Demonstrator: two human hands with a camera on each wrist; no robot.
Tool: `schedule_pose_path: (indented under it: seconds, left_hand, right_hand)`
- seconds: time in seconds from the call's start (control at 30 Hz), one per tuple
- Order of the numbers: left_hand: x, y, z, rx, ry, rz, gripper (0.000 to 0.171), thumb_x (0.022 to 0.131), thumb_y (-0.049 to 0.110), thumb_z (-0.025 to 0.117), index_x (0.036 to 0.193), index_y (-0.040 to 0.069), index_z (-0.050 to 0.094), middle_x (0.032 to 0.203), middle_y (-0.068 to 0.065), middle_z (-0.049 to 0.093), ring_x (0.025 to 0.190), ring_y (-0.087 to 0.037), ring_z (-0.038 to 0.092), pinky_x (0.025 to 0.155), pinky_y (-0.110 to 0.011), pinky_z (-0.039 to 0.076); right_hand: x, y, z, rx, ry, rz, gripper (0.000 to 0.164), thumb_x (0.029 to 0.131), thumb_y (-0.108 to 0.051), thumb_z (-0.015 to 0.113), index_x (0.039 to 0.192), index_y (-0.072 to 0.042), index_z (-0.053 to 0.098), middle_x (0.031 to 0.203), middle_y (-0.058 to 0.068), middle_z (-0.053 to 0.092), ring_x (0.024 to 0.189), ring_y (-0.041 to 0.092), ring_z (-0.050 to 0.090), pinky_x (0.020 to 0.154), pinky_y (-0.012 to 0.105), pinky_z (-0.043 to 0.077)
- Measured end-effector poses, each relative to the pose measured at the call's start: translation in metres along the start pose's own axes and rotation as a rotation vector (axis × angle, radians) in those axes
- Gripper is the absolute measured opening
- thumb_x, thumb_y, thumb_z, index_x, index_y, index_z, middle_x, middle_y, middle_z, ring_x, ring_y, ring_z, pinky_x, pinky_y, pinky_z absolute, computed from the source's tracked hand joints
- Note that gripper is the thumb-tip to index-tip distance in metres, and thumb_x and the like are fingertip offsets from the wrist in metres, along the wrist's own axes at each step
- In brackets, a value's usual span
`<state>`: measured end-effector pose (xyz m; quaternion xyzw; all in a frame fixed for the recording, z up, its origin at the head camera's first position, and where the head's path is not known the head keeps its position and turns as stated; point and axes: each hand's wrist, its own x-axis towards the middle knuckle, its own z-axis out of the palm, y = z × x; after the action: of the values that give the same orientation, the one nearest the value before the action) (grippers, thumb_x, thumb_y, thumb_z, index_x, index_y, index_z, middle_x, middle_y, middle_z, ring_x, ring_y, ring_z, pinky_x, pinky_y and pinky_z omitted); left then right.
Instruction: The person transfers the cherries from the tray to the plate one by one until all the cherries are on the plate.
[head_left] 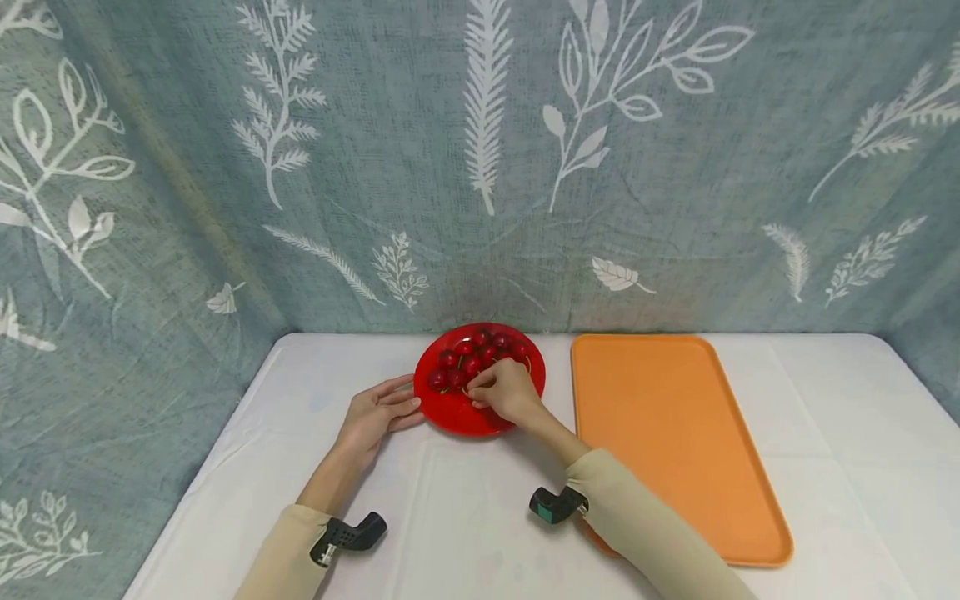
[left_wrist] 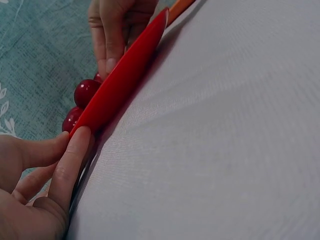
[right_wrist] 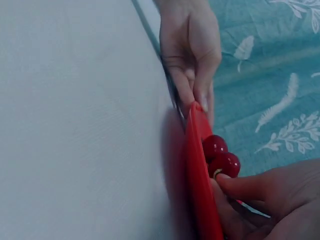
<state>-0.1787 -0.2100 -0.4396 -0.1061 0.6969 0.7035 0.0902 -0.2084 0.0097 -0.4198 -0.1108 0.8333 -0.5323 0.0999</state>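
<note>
A round red plate (head_left: 461,421) with a heap of dark red cherries (head_left: 471,365) sits near the table's back edge. My left hand (head_left: 371,418) pinches the plate's left rim between thumb and fingers, clearest in the right wrist view. Over the plate's right part reaches my right hand (head_left: 512,393), fingertips down by the front cherries. In the right wrist view its thumb and finger pinch the pale stem (right_wrist: 217,173) of a cherry (right_wrist: 226,164) at the plate's edge. The hand hides some of the cherries on that side.
An orange tray (head_left: 652,433) lies right of the plate, partly under my right forearm. White cloth (head_left: 450,517) covers the table. A patterned blue-green curtain (head_left: 420,167) hangs behind and along the left side. Each wrist bears a black camera (head_left: 558,505).
</note>
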Motion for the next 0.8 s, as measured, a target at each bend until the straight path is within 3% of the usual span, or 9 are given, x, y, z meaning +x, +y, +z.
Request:
schedule_pose_path:
  seconds: [0.2, 0.33, 0.47, 0.63, 0.8]
  left_hand:
    - [0.0, -0.003, 0.0, -0.005, -0.003, -0.007, 0.05, 0.094, -0.003, 0.06, 0.142, -0.003, 0.046, 0.125, -0.022, 0.061, 0.087, -0.02, 0.073, 0.079, -0.03, 0.059]
    - [-0.001, -0.004, 0.001, -0.012, -0.014, -0.005, 0.05, 0.094, -0.003, 0.06, 0.142, -0.003, 0.046, 0.127, -0.023, 0.059, 0.089, -0.02, 0.072, 0.08, -0.031, 0.059]
    - [-0.002, -0.002, 0.0, -0.017, -0.018, -0.012, 0.05, 0.094, -0.003, 0.059, 0.143, -0.004, 0.045, 0.13, -0.025, 0.058, 0.09, -0.02, 0.072, 0.081, -0.031, 0.059]
    - [-0.003, 0.003, -0.002, -0.02, -0.012, -0.013, 0.051, 0.095, -0.002, 0.058, 0.144, -0.004, 0.043, 0.134, -0.027, 0.054, 0.09, -0.02, 0.072, 0.081, -0.03, 0.059]
    - [-0.007, 0.006, -0.008, -0.02, -0.017, -0.012, 0.051, 0.096, -0.003, 0.055, 0.145, -0.006, 0.04, 0.136, -0.028, 0.052, 0.088, -0.018, 0.072, 0.081, -0.03, 0.059]
  right_hand:
    - [-0.001, 0.0, 0.001, -0.134, 0.026, -0.073, 0.01, 0.086, -0.004, 0.074, 0.092, 0.004, 0.077, 0.08, 0.011, 0.074, 0.064, 0.013, 0.07, 0.054, 0.015, 0.051]
    - [-0.005, -0.002, -0.006, -0.23, 0.063, -0.106, 0.01, 0.087, -0.008, 0.073, 0.088, 0.0, 0.079, 0.068, 0.006, 0.072, 0.058, 0.01, 0.065, 0.047, 0.016, 0.04]
    - [-0.011, -0.006, -0.024, -0.264, 0.047, -0.116, 0.011, 0.089, -0.009, 0.071, 0.09, 0.0, 0.078, 0.066, 0.006, 0.07, 0.056, 0.013, 0.063, 0.046, 0.017, 0.039]
    - [-0.019, -0.004, -0.063, -0.393, 0.032, -0.251, 0.012, 0.089, -0.009, 0.071, 0.095, -0.001, 0.077, 0.083, 0.007, 0.074, 0.076, 0.02, 0.068, 0.061, 0.023, 0.053]
    - [-0.036, 0.009, -0.111, -0.453, 0.038, -0.306, 0.018, 0.093, -0.012, 0.067, 0.104, 0.0, 0.075, 0.103, 0.01, 0.072, 0.1, 0.028, 0.067, 0.085, 0.042, 0.058]
